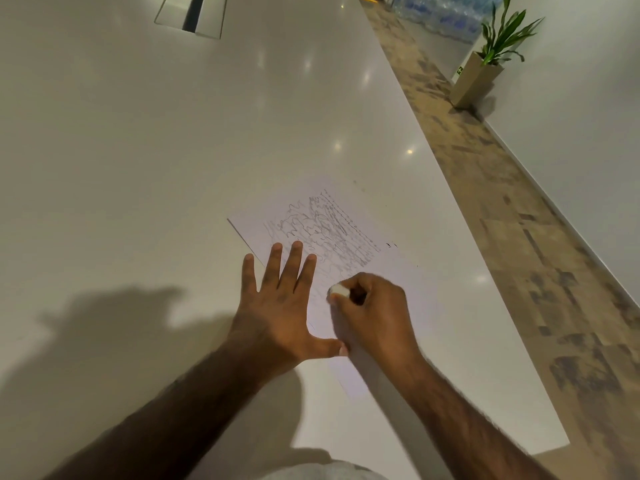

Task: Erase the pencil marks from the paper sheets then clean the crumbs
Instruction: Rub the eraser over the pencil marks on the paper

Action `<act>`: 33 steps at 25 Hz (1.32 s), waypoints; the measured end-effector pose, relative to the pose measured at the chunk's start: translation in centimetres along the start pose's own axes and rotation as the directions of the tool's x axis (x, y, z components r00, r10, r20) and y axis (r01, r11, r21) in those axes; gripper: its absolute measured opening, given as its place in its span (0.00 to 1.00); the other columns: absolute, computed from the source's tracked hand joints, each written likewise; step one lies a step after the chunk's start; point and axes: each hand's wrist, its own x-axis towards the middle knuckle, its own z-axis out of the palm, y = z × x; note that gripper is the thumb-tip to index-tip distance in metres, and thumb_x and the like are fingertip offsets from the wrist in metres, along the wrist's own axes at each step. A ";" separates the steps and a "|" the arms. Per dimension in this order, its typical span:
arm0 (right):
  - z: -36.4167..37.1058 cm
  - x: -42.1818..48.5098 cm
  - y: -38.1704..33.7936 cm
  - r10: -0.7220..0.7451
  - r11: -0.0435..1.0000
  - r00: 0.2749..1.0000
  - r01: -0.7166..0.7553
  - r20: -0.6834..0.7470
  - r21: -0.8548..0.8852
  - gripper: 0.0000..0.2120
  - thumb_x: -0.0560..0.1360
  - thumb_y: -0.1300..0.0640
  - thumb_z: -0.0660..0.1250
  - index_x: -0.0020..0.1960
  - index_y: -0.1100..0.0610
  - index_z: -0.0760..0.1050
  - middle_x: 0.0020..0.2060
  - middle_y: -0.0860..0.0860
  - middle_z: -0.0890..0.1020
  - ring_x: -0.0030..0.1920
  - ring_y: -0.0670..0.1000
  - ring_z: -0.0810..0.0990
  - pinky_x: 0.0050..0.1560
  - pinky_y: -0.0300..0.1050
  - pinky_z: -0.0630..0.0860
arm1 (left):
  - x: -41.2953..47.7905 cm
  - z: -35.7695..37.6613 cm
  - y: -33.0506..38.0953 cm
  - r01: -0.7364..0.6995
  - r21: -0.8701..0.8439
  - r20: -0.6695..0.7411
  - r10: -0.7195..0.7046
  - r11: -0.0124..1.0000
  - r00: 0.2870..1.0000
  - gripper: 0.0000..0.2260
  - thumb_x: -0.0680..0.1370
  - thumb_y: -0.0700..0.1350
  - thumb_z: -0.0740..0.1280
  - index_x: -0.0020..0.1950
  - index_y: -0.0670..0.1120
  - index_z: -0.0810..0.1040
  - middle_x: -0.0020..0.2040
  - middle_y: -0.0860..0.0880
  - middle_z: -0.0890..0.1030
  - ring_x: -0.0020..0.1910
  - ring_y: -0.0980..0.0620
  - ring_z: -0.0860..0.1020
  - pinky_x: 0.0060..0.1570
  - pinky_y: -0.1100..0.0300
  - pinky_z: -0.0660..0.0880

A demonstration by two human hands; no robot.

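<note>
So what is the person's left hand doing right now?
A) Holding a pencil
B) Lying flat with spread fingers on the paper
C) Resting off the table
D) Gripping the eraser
B: the left hand lies flat, fingers spread, on the near-left part of the paper sheet, while the right hand grips the white eraser against the sheet.

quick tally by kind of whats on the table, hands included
paper sheet: 1 in view, scribbled with pencil
eraser: 1, white
hands: 2, the left hand flat on the sheet, the right hand gripping the eraser
total: 4
</note>
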 end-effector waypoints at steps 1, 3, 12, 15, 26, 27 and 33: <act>-0.1 0.1 -0.1 0.002 1.000 1.000 -0.002 -0.017 -0.014 0.07 0.76 0.55 0.73 0.40 0.49 0.81 0.36 0.41 0.82 0.39 0.40 0.82 0.40 0.32 0.80 | 0.0 0.1 0.0 0.003 -0.001 -0.002 -0.003 1.000 1.000 0.59 0.62 0.87 0.36 0.82 0.51 0.30 0.81 0.46 0.27 0.79 0.43 0.26 0.74 0.34 0.26; -0.2 0.4 -0.1 -0.043 0.999 0.999 0.043 0.025 -0.020 0.06 0.76 0.56 0.73 0.40 0.49 0.81 0.35 0.40 0.82 0.41 0.38 0.81 0.37 0.28 0.77 | -0.1 0.0 -0.1 -0.008 0.010 -0.017 0.008 1.000 1.000 0.58 0.64 0.86 0.39 0.83 0.50 0.34 0.82 0.46 0.29 0.80 0.43 0.27 0.74 0.34 0.27; -0.8 0.6 0.7 -0.008 1.000 1.000 0.008 -0.003 0.014 0.06 0.76 0.55 0.74 0.41 0.49 0.82 0.36 0.41 0.83 0.41 0.37 0.81 0.37 0.30 0.76 | -0.2 -0.3 0.0 -0.016 -0.002 -0.004 0.016 1.000 1.000 0.60 0.62 0.88 0.37 0.83 0.49 0.34 0.83 0.45 0.31 0.80 0.42 0.29 0.75 0.34 0.28; -1.3 0.3 0.9 -0.025 1.000 0.997 0.025 0.077 0.000 0.05 0.75 0.56 0.75 0.41 0.49 0.82 0.37 0.42 0.83 0.40 0.40 0.83 0.39 0.35 0.80 | -0.4 -0.4 0.0 -0.038 -0.014 -0.021 0.038 0.999 0.999 0.58 0.67 0.85 0.45 0.85 0.47 0.47 0.85 0.43 0.43 0.83 0.39 0.41 0.78 0.31 0.39; -1.3 -0.6 1.0 -0.044 0.999 0.999 0.044 0.001 0.006 0.07 0.74 0.58 0.73 0.37 0.50 0.81 0.35 0.42 0.83 0.39 0.41 0.82 0.37 0.36 0.78 | -0.4 -0.5 0.0 -0.002 -0.023 0.052 0.003 1.000 0.999 0.59 0.61 0.87 0.34 0.80 0.50 0.25 0.79 0.47 0.23 0.78 0.43 0.24 0.74 0.33 0.27; -1.2 -0.7 0.9 -0.073 0.997 0.996 0.073 0.050 0.000 0.07 0.74 0.58 0.73 0.38 0.50 0.81 0.35 0.42 0.83 0.39 0.41 0.82 0.38 0.37 0.80 | -0.3 -0.5 0.0 -0.003 -0.014 0.047 0.004 1.000 0.999 0.58 0.62 0.86 0.36 0.81 0.50 0.27 0.79 0.47 0.23 0.79 0.43 0.25 0.74 0.33 0.28; -1.9 1.0 1.3 -0.022 0.999 0.997 0.018 -0.080 -0.042 0.08 0.73 0.54 0.70 0.35 0.50 0.78 0.32 0.43 0.82 0.36 0.41 0.81 0.33 0.36 0.76 | -0.2 -0.8 0.1 0.003 -0.046 0.115 0.003 0.999 0.993 0.61 0.58 0.88 0.34 0.78 0.51 0.22 0.77 0.47 0.19 0.76 0.44 0.21 0.73 0.33 0.25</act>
